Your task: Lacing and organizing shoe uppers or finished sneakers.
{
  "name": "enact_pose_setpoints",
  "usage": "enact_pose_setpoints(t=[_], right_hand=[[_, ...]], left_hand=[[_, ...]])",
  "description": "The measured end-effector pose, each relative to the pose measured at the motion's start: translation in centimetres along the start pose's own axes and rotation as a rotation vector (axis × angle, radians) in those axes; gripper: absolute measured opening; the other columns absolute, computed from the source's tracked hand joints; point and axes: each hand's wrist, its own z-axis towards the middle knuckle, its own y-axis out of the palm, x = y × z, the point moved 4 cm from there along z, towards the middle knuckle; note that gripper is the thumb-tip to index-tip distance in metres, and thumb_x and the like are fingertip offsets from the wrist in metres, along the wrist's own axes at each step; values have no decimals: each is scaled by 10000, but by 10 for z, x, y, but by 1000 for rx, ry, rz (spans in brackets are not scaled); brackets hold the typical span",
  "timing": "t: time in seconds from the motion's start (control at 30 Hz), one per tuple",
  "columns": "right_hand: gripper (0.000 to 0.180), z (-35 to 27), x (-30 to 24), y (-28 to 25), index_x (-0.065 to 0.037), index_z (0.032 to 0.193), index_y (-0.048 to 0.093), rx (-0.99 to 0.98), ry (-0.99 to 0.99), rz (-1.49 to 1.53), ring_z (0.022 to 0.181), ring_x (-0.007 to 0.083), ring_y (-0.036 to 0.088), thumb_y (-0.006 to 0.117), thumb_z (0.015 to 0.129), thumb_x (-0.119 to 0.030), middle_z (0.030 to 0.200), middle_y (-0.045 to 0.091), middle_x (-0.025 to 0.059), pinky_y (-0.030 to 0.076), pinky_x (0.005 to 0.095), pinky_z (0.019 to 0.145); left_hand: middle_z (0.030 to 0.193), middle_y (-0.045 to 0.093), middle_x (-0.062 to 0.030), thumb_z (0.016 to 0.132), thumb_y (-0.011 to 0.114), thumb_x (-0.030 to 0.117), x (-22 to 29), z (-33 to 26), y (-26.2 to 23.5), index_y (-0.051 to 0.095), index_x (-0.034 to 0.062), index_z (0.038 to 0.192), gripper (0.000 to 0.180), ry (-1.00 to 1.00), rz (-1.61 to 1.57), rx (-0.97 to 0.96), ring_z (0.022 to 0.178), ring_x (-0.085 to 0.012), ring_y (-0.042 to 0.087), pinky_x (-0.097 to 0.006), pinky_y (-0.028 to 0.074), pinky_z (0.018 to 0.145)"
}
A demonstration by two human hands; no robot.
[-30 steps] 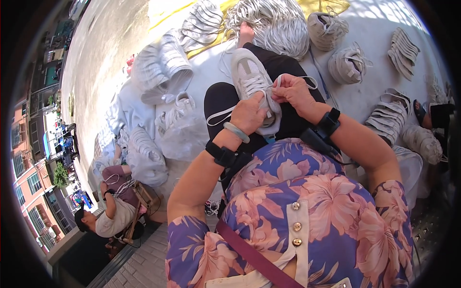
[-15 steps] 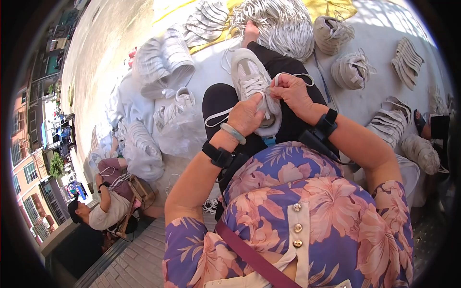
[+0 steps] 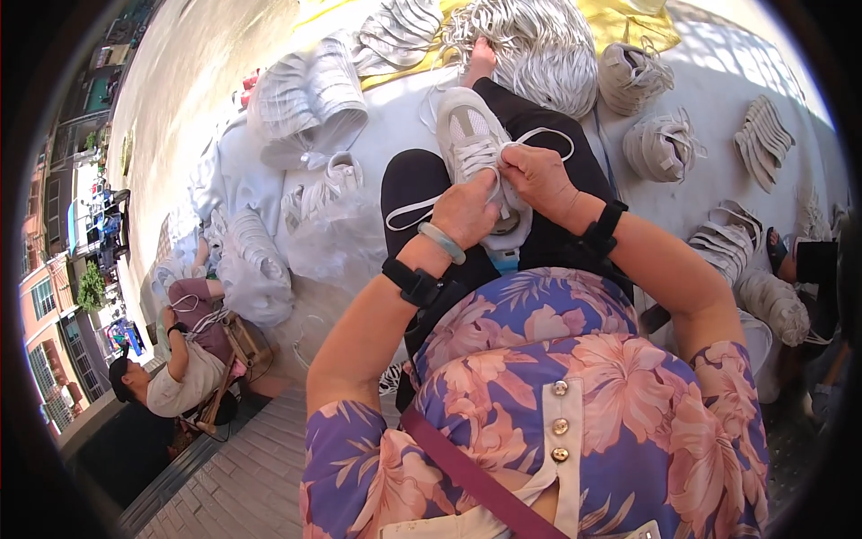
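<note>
A white and grey sneaker [image 3: 466, 123] rests between my knees, toe pointing away from me. Its lace criss-crosses the front. My left hand [image 3: 465, 212] is closed at the upper eyelets, its thumb and fingers pinched on the white shoelace [image 3: 409, 212], which loops out to the left over my leg. Pressed close beside it, my right hand [image 3: 541, 182] pinches the same lace near the sneaker's right edge, and another loop arcs above that hand. The fingers hide the exact eyelets and the sneaker's tongue.
Beyond my foot lies a big heap of white laces [image 3: 539, 63] on a yellow sheet [image 3: 633, 25]. Laced sneakers [image 3: 660, 148] stand to the right, near stacked shoe parts [image 3: 763, 144]. Bagged shoe parts [image 3: 310, 99] lie left. Another person [image 3: 184, 382] sits at lower left.
My right hand has drawn in toward the sneaker and closed its fingers tighter on the lace. My left hand stays at the eyelets. The whole view has shifted slightly.
</note>
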Motion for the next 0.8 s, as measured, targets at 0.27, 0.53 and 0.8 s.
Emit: enact_pose_setpoints(t=[0.27,0.53,0.8], right_hand=[[326,-10,49,-12,-29,651,507,-215,431,32,523,202,506,657,746,-303,576,512,77,383,312,495],[191,3,-27,-3,-15,788,565,-403,603,636,449,46,476,586,830,-199,591,538,4,391,191,405],[148,-7,-56,35,-36,883,564,-536,798,774,496,69,531,597,821,-166,646,542,7,421,188,423]], left_hand=[[615,556,-51,792,558,161,-21,5,3,481,-22,1100,366,-217,-870,-64,443,-135,503,-240,395,423],[681,569,-61,853,533,115,-31,-6,-29,490,28,957,143,-218,-1627,441,537,-129,550,-279,483,534],[780,584,-85,838,548,76,-25,-21,-30,476,34,985,169,-265,-1824,583,664,-185,586,-356,499,669]])
